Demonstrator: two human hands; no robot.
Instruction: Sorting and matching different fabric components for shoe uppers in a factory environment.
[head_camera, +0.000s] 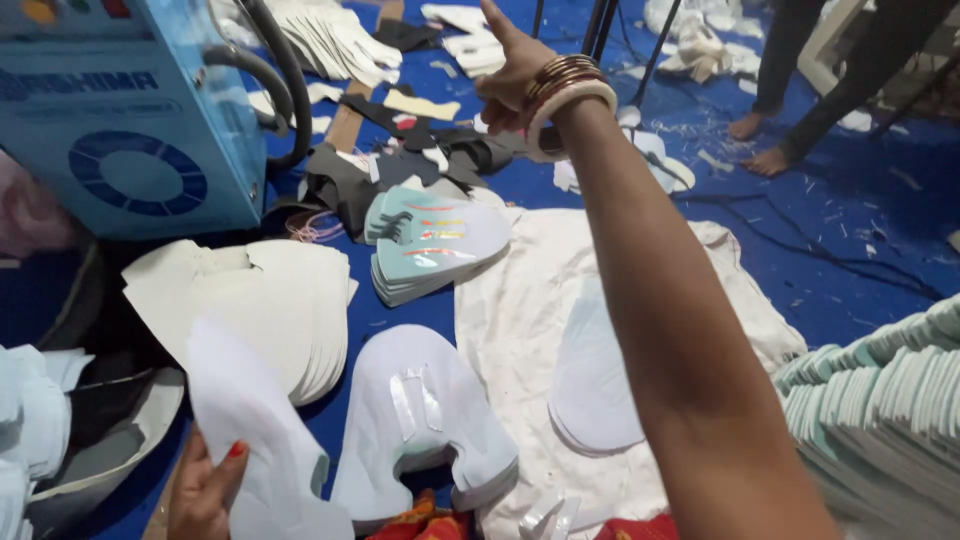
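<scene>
Head view, largest first: the blue machine (130, 120) sits at ten o'clock, the white cloth (520, 300) spreads at centre, and a tall stack of pale green cut pieces (885, 400) leans at four o'clock. The right hand (515, 75) stretches to twelve o'clock, empty, fingers loosely curled with one extended, bangles (565, 90) on the wrist. The left hand (205, 490) at seven o'clock pinches a thin white cut piece (255, 440). That outstretched arm, I reckon, could brush the green stack, and the floppy piece might slip.
</scene>
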